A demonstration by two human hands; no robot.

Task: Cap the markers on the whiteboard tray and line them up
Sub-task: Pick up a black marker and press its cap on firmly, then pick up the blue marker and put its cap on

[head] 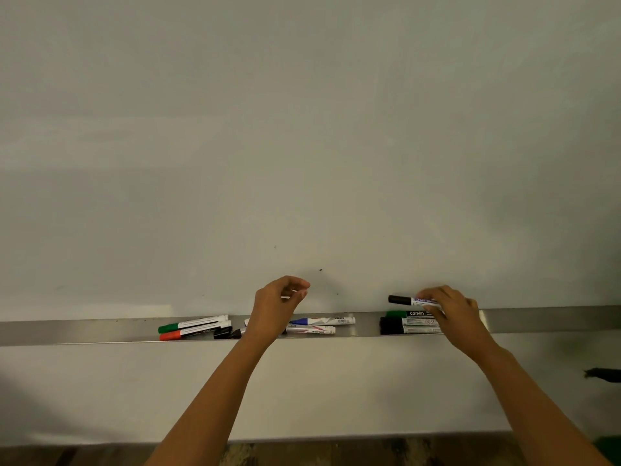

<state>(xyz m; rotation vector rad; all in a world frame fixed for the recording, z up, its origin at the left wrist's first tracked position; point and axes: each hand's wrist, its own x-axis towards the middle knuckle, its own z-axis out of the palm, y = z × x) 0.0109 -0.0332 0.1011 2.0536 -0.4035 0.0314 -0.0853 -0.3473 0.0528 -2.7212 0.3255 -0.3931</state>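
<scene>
A metal whiteboard tray (84,329) runs across the view. My right hand (453,312) holds a black-capped marker (408,300) level, just above three capped markers (408,322) lying side by side at the right, one green and two black. My left hand (277,306) hovers above the tray's middle with curled fingers, holding nothing I can see. Under it lie a blue marker (322,320) and a red-printed marker (312,329). At the left rest a green-capped marker (191,323) and a red-capped marker (193,331), with a black cap or marker (223,332) beside them.
The blank whiteboard (302,146) fills the view above the tray. Below the tray is a pale wall panel, then a dark floor strip. A dark object (605,375) pokes in at the right edge.
</scene>
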